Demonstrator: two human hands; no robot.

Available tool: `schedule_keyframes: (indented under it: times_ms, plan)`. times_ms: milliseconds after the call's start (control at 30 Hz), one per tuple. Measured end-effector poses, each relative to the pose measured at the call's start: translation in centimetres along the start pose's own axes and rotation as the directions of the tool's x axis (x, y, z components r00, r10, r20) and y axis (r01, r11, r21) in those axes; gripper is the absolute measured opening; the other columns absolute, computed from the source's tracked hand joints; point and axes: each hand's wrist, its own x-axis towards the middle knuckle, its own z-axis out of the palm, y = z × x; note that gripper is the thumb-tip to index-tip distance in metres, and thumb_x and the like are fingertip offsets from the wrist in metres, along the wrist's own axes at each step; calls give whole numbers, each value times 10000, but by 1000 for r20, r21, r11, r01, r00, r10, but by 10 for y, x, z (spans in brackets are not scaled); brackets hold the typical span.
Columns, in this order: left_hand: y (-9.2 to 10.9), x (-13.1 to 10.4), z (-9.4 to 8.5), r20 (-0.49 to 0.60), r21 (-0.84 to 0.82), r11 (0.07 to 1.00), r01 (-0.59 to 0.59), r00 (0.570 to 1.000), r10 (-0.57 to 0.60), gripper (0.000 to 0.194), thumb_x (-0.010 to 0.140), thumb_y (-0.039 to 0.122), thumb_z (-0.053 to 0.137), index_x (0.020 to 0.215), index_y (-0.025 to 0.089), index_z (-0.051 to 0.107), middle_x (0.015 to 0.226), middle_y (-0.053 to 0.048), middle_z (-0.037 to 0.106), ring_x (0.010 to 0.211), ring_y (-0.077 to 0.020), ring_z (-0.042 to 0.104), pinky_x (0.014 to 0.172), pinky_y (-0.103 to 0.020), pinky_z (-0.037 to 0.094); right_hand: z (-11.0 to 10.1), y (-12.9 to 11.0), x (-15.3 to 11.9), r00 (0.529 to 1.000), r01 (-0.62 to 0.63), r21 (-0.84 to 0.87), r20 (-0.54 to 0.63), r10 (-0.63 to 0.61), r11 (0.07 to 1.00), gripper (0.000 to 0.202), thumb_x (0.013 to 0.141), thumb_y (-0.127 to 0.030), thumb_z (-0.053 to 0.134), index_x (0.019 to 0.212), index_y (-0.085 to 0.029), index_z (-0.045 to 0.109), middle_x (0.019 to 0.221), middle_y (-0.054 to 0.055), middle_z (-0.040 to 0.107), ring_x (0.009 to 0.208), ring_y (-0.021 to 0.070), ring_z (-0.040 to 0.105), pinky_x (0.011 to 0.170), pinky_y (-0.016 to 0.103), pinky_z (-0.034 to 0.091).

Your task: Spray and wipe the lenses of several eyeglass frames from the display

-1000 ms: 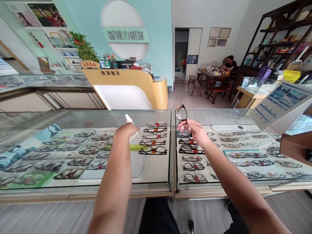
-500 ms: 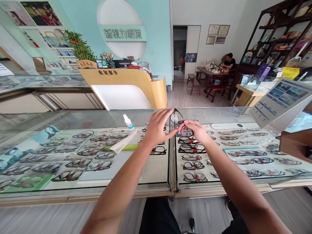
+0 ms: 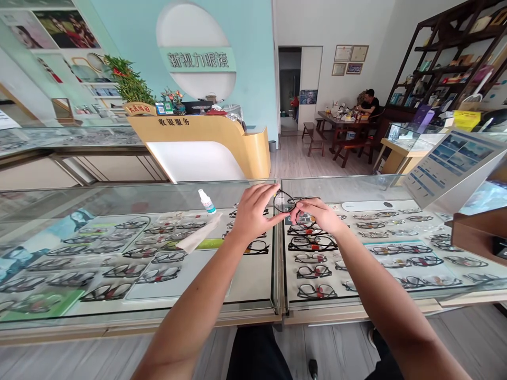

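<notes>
A pair of dark-rimmed eyeglasses (image 3: pixel 284 201) is held between my two hands, over the glass display counter (image 3: pixel 253 311). My left hand (image 3: pixel 255 210) grips one rim, fingertips at its upper edge and thumb below. My right hand (image 3: pixel 318 215) pinches the glasses from the other side; its fingers hide part of the frame. To the left of my left hand, a white spray bottle (image 3: pixel 207 202) with a blue band stands upright on the glass. Near it lies a pale cleaning cloth (image 3: pixel 199 233).
Rows of eyeglass frames (image 3: pixel 312 244) lie inside the case beneath my hands. On the right stand a slanted display board (image 3: pixel 455 166) and a brown box (image 3: pixel 479 237). Beyond the counter are a cashier desk (image 3: pixel 190 132) and a person (image 3: pixel 370 105) seated at a wooden table.
The eyeglasses have turned in my hands, so the lens by my left hand now shows a rounder outline. My hands stay nearly in place, and the view has shifted slightly.
</notes>
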Motion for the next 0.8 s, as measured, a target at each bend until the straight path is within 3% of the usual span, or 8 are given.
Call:
schedule_keyframes:
  times_ms: [133, 233, 333, 433, 533, 700, 800]
  plan:
    - [0, -2, 2, -35, 4, 1000, -9, 999, 9, 660, 935, 586, 882, 1497, 276, 732, 1437, -153, 811, 1348, -398, 744, 1197, -569, 545, 4, -2, -1, 1000, -14, 11, -15, 14, 1000, 599, 1028, -737, 642, 771, -234, 843, 791, 71, 789, 812, 255, 689, 890, 420, 544]
    - [0, -3, 3, -79, -3, 1000, -5, 997, 5, 667, 922, 554, 905, 1501, 279, 721, 1446, -153, 806, 1343, -394, 750, 1196, -562, 547, 5, 0, 1, 983, 2, 47, -184, 6, 999, 649, 1015, -817, 619, 781, -246, 818, 757, 64, 761, 786, 256, 693, 860, 432, 551]
    - [0, -3, 2, -146, -9, 1000, 15, 989, -16, 696, 903, 521, 930, 1513, 282, 698, 1469, -154, 791, 1362, -395, 740, 1208, -561, 539, 0, 5, 4, 870, 105, 22, -487, -81, 994, 502, 987, -752, 710, 978, -262, 817, 743, 21, 734, 766, 232, 660, 822, 403, 540]
    - [2, -3, -1, -226, 15, 998, 59, 973, -54, 691, 901, 532, 924, 1496, 273, 687, 1443, -154, 796, 1349, -391, 739, 1209, -565, 539, -10, 12, 6, 758, 150, -54, -635, -150, 987, 405, 997, -668, 741, 997, -263, 750, 646, -38, 609, 668, 189, 549, 726, 357, 475]
    - [7, -4, -3, -295, 58, 994, 88, 953, -67, 675, 901, 541, 918, 1469, 263, 682, 1404, -153, 802, 1322, -380, 747, 1196, -559, 555, -17, 17, 6, 728, 174, -69, -662, -176, 982, 478, 1028, -747, 681, 932, -284, 608, 611, -73, 492, 596, 165, 439, 640, 338, 403]
    - [15, -1, -4, -423, 107, 994, 17, 906, 30, 657, 942, 501, 887, 1489, 247, 626, 1378, -142, 796, 1301, -339, 759, 1164, -542, 608, -19, 21, 7, 760, 131, -77, -632, -150, 988, 683, 965, -951, 594, 820, -291, 493, 616, -65, 432, 583, 158, 387, 581, 327, 350]
    - [16, 8, -10, -494, 110, 993, -32, 865, 83, 662, 950, 476, 875, 1506, 246, 598, 1384, -134, 778, 1300, -320, 756, 1136, -533, 633, -20, 16, 9, 745, 90, -157, -645, -171, 983, 758, 974, -981, 511, 701, -282, 404, 622, -42, 431, 605, 154, 378, 612, 334, 348]
